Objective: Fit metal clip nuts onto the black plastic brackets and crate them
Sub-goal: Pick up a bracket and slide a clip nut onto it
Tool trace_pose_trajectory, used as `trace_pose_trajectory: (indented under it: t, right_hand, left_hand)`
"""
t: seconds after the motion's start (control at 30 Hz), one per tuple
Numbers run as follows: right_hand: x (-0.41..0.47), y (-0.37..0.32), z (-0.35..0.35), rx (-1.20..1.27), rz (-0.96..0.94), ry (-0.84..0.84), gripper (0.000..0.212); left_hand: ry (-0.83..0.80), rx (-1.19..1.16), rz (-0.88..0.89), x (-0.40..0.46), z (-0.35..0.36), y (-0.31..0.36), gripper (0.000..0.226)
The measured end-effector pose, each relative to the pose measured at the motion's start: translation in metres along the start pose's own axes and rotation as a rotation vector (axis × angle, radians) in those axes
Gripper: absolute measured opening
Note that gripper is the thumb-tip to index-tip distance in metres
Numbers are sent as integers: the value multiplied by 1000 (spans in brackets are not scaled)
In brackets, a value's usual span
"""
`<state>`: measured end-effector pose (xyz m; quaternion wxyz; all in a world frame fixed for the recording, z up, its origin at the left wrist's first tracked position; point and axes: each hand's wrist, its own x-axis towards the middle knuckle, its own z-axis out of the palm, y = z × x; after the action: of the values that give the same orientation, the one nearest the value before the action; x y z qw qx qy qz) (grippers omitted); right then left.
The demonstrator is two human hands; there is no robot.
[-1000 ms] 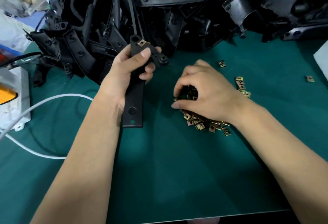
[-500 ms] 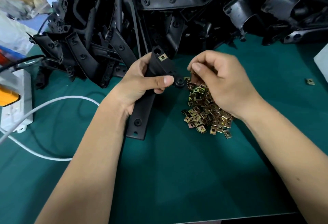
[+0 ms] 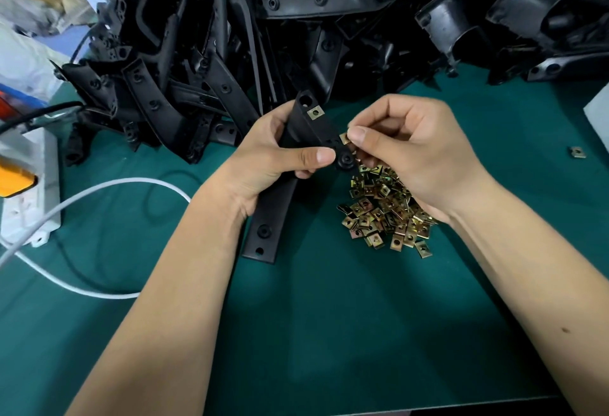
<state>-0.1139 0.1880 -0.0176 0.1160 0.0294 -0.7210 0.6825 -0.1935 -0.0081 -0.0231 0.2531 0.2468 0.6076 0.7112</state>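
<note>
Head view: clip nut [image 3: 344,138] in right grip [image 3: 408,148], against left-held bracket [image 3: 283,184].

The left hand [image 3: 273,158] grips a long black bracket [image 3: 280,184] around its middle, thumb pressed across its face; one clip nut [image 3: 314,113] already sits near the bracket's upper end. The right hand [image 3: 412,155] pinches a second clip nut [image 3: 345,138] against the bracket's edge. Under that hand lies a heap of brass-coloured nuts [image 3: 385,211] on the green counter [image 3: 329,333]. A pile of black plastic parts [image 3: 296,20] fills the far side, and a white cable [image 3: 99,191] curves at the left.
</note>
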Motion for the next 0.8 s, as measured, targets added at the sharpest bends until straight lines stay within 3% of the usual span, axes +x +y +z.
trace_pose_trajectory:
  t: [0.47, 0.6, 0.73, 0.8]
  right_hand:
    - [2, 5, -3, -58, 56, -18, 4]
    - [3, 7, -1, -74, 64, 24, 8]
    - [1, 8, 6, -215, 27, 39, 21]
    - [1, 7, 7, -324, -12, 79, 22]
  left_hand:
    - [77, 141, -39, -1, 7, -4, 46]
    - [190, 65, -5, 2, 10, -7, 36]
    - [274, -133, 21, 7, 12, -7, 10]
    - [284, -146, 44, 8, 16, -8, 17]
